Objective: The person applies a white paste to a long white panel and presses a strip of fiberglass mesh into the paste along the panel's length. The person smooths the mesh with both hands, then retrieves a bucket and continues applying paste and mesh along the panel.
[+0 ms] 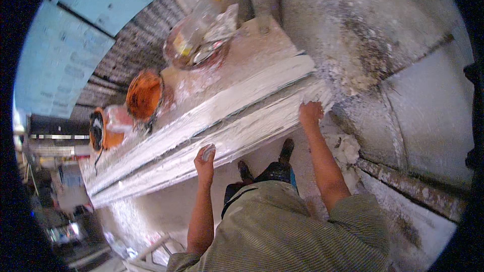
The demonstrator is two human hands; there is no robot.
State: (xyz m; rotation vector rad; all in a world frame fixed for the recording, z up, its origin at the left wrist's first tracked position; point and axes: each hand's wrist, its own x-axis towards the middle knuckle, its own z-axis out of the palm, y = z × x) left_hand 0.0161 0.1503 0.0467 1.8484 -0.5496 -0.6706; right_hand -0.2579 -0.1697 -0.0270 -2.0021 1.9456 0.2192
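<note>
Location: the far strip [242,95] and the near strip [252,128], both long and white-coated, lie side by side on a brown bench board [272,40]. Clock positions are taken about the middle of the view. The pair runs from 8 o'clock to 2 o'clock, divided lengthwise by a narrow dark gap [217,125].

Hand state: the left hand [204,163], between 7 and 8 o'clock, is closed around a small pale lump [208,152] at the outer edge of the near strip; the material of the lump cannot be told. The right hand [311,113], at 3 o'clock, is at the 2 o'clock end of the near strip, fingers bent downward; whether it grips anything cannot be told.

Progress: white coating covers most of the visible upper surface of both strips. Streaks and ridges run along the length, and the edges beside the gap look ragged. Coverage is therefore judged well advanced, evenness less so; the streaked faces and uneven edges appear to be the outstanding portion. The undersides are hidden and cannot be assessed.

Surroundings: a cluttered bowl [214,60] at 11 o'clock, an orange pot [143,98] between 9 and 10 o'clock and an orange tub [113,138] at 9 o'clock stand beyond the far strip. White chunks [347,147] lie between 3 and 4 o'clock, apart from both hands
</note>
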